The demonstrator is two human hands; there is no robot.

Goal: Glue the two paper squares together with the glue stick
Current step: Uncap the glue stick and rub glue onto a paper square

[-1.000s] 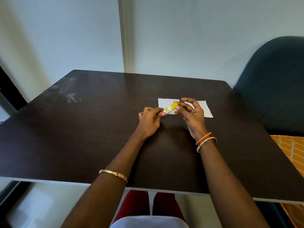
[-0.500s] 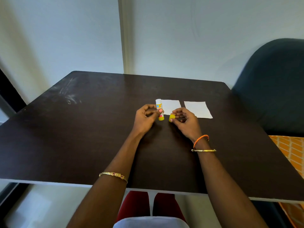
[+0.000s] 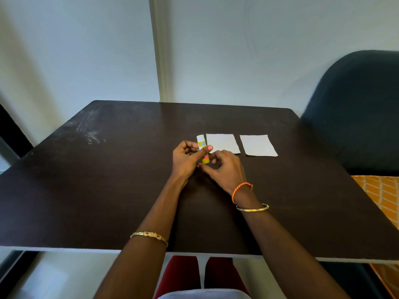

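Glue stick (image 3: 203, 148) stood upright in the left hand (image 3: 186, 159), thumb pinching it, just left of the two paper squares (image 3: 222, 143) (image 3: 258, 145) on the table (image 3: 108, 180). A sec earlier the cap came off; right hand (image 3: 224, 167) had since moved to the stick's yellow base w/ curled fingers; can't tell if it still held the cap. Prob. winding glue up next. Blue label unreadable.

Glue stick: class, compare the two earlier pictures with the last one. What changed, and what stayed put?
The left hand turned the glue stick upright. The right hand pulled off the yellow cap, then came back to the stick's base; the cap is now hidden. Both paper squares stayed on the table.
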